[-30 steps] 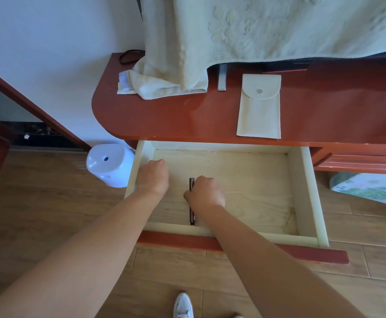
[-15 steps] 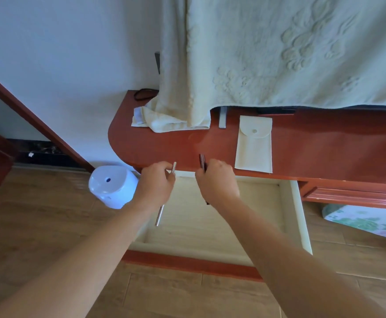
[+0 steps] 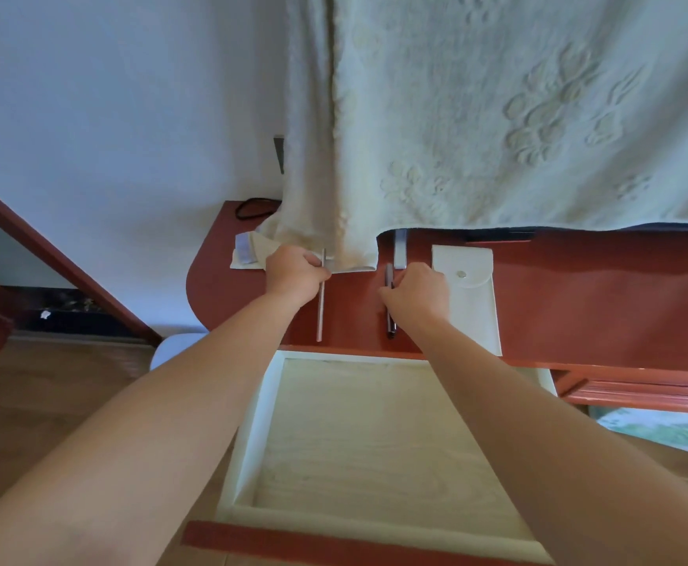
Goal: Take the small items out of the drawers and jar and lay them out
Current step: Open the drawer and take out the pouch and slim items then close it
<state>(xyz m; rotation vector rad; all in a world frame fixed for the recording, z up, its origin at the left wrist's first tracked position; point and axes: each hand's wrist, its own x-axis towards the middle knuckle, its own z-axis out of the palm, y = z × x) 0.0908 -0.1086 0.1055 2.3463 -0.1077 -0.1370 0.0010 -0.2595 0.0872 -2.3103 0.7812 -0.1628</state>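
Observation:
My left hand (image 3: 295, 275) grips the upper end of a thin silver stick (image 3: 320, 316) that lies lengthwise over the red tabletop (image 3: 599, 304). My right hand (image 3: 418, 294) pinches a dark pen (image 3: 389, 316) beside it, its tip pointing toward the table's front edge. Below them the pale wooden drawer (image 3: 269, 422) stands pulled out, and nothing shows on its visible floor. A cream snap pouch (image 3: 475, 304) lies flat just right of my right hand.
A cream towel (image 3: 497, 116) hangs over the back of the table, with its folded corner (image 3: 252, 255) at the left. A metal bar (image 3: 399, 249) pokes out under it. A black cable (image 3: 252, 206) loops at the back left. A white stool (image 3: 175, 349) stands on the wooden floor.
Both hands rose out of the drawer, each with its item, and moved forward over the tabletop. The stick and the pen now sit low over the red surface.

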